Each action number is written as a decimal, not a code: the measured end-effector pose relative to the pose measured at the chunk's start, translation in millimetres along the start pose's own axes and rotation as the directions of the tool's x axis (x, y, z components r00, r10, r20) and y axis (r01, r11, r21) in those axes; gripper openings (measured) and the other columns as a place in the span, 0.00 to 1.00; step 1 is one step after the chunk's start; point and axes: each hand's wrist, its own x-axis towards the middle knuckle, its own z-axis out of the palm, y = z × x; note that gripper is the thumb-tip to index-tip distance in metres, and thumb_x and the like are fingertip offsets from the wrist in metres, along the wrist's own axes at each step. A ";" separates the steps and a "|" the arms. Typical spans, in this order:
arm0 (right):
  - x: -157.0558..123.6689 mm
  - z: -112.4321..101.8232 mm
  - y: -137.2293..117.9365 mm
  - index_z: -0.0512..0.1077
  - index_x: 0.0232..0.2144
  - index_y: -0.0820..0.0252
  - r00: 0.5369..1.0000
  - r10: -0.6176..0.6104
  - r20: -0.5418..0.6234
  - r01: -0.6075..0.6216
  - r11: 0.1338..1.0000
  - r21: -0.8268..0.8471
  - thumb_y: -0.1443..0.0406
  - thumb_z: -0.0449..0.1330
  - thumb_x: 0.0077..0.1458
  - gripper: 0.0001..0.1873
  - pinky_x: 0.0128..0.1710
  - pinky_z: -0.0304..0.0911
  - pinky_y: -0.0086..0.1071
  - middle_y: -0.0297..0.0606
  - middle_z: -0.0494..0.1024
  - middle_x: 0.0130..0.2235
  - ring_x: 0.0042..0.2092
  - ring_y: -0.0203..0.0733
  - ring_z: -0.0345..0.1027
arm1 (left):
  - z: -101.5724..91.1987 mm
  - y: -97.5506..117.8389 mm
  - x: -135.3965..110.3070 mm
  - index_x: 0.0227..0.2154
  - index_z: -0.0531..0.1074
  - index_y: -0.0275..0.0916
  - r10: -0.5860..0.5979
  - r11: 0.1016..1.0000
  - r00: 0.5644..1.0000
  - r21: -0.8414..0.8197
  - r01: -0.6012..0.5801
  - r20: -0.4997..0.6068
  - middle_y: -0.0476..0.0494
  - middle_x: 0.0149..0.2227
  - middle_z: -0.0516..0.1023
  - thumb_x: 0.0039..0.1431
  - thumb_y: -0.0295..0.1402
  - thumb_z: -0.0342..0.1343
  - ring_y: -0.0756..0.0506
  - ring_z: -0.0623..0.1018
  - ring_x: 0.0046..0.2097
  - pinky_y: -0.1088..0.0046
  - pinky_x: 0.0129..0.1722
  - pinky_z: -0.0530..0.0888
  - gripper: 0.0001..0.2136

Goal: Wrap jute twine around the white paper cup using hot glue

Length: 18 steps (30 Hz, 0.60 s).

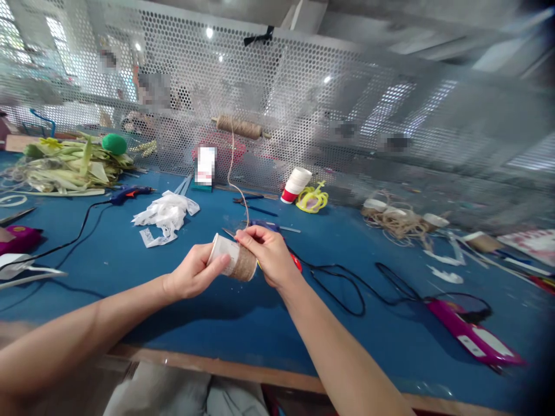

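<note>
**Paper cup held sideways above the blue counter, twine at its wrapped end**

The paper cup (226, 249) lies on its side in the air between both hands, just above the near middle of the counter (208, 329). Its long axis runs left to right, dipping a little toward the right. The left part of the cup is bare white; the right part is covered in brown windings. Which end is the mouth cannot be told from this view.

The left hand (193, 276) is curled round the white end, thumb pressed along the cup's near side and fingers hidden behind it. The right hand (271, 254) is closed over the wrapped end, its thumb and forefinger pinched on the twine (236, 185) right at the top of the cup. From that pinch the twine rises in a loose curve to a spool (240, 127) hung crosswise on the perforated panel (347, 86) behind the counter.

Just behind the right hand a black cable (347, 283) loops across the counter to a magenta tool (472, 338) at the right. Further back stand a short stack of red and white cups (296, 184) beside a yellow loop of ribbon (312, 199). To the left lie a crumpled strip of white lace (165, 214), a blue glue gun (128, 193) and a heap of green leaves (65, 164). A tangle of loose twine (399, 222) sits at the far right.
</note>
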 end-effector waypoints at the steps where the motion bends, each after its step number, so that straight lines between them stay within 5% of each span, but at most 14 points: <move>1: -0.7 0.0 0.0 0.70 0.21 0.62 1.000 0.001 0.001 -0.001 1.000 0.002 0.55 0.65 0.40 0.15 0.27 0.53 0.29 0.30 0.69 0.22 0.26 0.32 0.58 | 0.1 0.8 0.2 0.21 0.61 0.36 0.006 1.000 1.000 0.009 -0.006 0.003 0.51 0.21 0.60 0.61 0.44 0.42 0.53 0.58 0.24 0.75 0.25 0.60 0.19; 12: 5.4 -4.9 9.1 0.72 0.26 0.63 0.989 0.123 0.079 -0.127 0.991 0.046 0.52 0.66 0.38 0.20 0.29 0.58 0.29 0.33 0.72 0.26 0.28 0.33 0.63 | -1.7 1.7 -0.5 0.20 0.64 0.36 -0.064 0.997 0.998 0.034 0.064 0.012 0.49 0.21 0.63 0.57 0.46 0.46 0.52 0.60 0.24 0.74 0.26 0.61 0.19; 15: 9.3 -8.0 11.3 0.70 0.31 0.62 0.991 0.133 -0.015 -0.131 0.984 0.120 0.48 0.63 0.40 0.24 0.29 0.61 0.29 0.33 0.71 0.28 0.29 0.33 0.65 | -0.7 -4.0 3.5 0.24 0.67 0.34 -0.168 0.982 0.983 -0.094 0.161 -0.071 0.48 0.23 0.66 0.56 0.48 0.47 0.51 0.63 0.26 0.74 0.28 0.63 0.20; 18: 8.3 -11.2 9.2 0.69 0.34 0.60 0.996 0.082 -0.032 -0.079 0.993 0.085 0.46 0.58 0.46 0.25 0.32 0.64 0.30 0.35 0.72 0.32 0.31 0.35 0.67 | 0.5 -9.0 10.4 0.28 0.68 0.34 -0.353 0.901 0.922 -0.323 0.289 -0.161 0.49 0.25 0.70 0.51 0.53 0.50 0.51 0.66 0.27 0.75 0.28 0.65 0.22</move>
